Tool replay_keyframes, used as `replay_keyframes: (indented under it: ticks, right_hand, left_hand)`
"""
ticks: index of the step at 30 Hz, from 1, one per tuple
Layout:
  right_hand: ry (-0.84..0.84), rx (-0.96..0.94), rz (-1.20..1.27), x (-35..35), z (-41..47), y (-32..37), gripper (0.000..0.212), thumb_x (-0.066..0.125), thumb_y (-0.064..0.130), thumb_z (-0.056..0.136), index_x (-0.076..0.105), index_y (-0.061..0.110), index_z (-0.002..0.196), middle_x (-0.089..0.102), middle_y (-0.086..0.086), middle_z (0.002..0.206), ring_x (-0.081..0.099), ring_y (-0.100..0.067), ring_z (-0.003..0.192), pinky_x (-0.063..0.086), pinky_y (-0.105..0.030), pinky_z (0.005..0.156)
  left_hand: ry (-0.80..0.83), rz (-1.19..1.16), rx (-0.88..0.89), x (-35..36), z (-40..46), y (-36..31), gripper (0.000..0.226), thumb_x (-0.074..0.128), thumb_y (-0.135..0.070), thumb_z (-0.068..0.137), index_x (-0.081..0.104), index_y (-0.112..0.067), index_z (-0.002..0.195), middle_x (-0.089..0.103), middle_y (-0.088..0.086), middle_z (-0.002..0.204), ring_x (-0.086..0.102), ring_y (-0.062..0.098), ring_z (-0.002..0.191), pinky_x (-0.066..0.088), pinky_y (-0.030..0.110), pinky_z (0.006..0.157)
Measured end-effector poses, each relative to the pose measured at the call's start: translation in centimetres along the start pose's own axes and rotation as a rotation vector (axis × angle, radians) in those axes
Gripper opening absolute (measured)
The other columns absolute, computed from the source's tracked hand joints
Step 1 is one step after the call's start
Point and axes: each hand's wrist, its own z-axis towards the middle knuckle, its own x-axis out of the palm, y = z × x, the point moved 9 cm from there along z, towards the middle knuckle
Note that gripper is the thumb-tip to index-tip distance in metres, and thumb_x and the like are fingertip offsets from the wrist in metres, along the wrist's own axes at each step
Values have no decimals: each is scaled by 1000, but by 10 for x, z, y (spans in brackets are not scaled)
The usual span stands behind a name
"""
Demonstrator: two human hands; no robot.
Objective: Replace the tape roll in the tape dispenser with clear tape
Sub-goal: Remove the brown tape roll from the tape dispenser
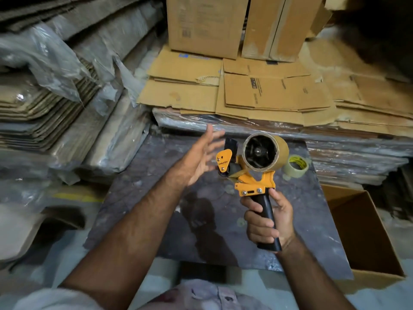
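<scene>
A yellow tape dispenser (pixel 252 184) with a black handle is held upright above the dark table (pixel 201 220). My right hand (pixel 268 222) grips that handle. A brown tape roll (pixel 278 153) sits on the dispenser's spindle, its hollow core facing me. My left hand (pixel 201 157) hovers just left of the dispenser's front plate, fingers spread, holding nothing. A roll of clear tape (pixel 296 165) lies flat on the table behind the dispenser, to its right.
Flattened cardboard sheets (pixel 257 95) lie stacked behind the table, with upright cartons (pixel 205 23) on them. Plastic-wrapped cardboard bundles (pixel 55 97) fill the left side. An open cardboard box (pixel 366 238) stands on the floor at the right.
</scene>
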Motion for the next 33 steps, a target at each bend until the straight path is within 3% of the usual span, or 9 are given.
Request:
replay_keyframes:
  ticks: [3,6,9,12,19,22,27,29,33]
  right_hand:
    - [6,-12,-26,9,7,-3,43,48,56,85,35,15,81,40,0,52,29,-11,29,39,-22,37]
    - [-79,-67,-48,9,12,4,49,44,57,87,43,9,88,39,-3,55,33,-15,31,39,-24,38]
    - [-286,-139,-162,-6,9,19,60,36,55,89,54,-2,97,47,-8,58,44,-19,35,38,-27,40]
    - [-499,-167,-312,-17,5,33,50,40,34,78,65,-6,94,56,-14,63,56,-24,42,49,-28,43]
    - [-735,-39,-396,-23,13,15,25,60,30,82,70,8,88,66,-9,75,61,-22,59,55,-32,58]
    - [-777,-72,-362,-22,17,11,16,67,28,80,65,13,77,56,-2,64,51,-16,49,49,-29,50]
    - [-771,-149,-277,-13,24,17,17,64,28,86,61,16,75,47,3,56,44,-10,41,44,-25,41]
    - [-768,-144,-283,-9,27,18,17,63,27,86,61,15,75,47,3,56,44,-10,41,44,-25,41]
    - [-774,-127,-272,-5,30,15,18,63,27,86,61,15,73,46,3,54,44,-9,39,43,-24,39]
  left_hand:
    - [114,-49,-32,5,-3,5,37,65,-51,88,73,-30,118,76,-3,110,71,14,98,60,37,83]
    - [56,-84,38,-2,-4,1,44,73,-25,84,66,-23,127,74,-6,107,70,11,94,57,27,77]
    - [-37,45,100,-17,-3,-8,31,79,-28,83,68,-30,112,76,-16,97,70,6,91,52,24,79]
    - [-127,212,123,-30,-3,-17,20,80,-36,83,67,-35,99,74,-17,90,70,0,87,51,14,73]
    - [-132,458,227,-28,-9,-40,50,79,-50,80,69,-16,116,72,-1,102,69,17,97,57,38,92]
    - [-156,606,209,-28,-20,-43,74,61,-78,70,67,-26,122,71,-7,114,67,12,107,54,37,97]
    - [-110,739,398,-28,-50,-39,90,68,-72,76,37,-34,152,46,-10,154,44,7,141,38,33,114]
    - [-179,795,508,-30,-62,-40,86,76,-63,76,41,-33,148,46,-11,156,44,6,142,40,34,114]
    - [-284,739,584,-40,-71,-44,42,81,-37,82,61,-19,114,54,-8,151,52,8,137,46,37,112]
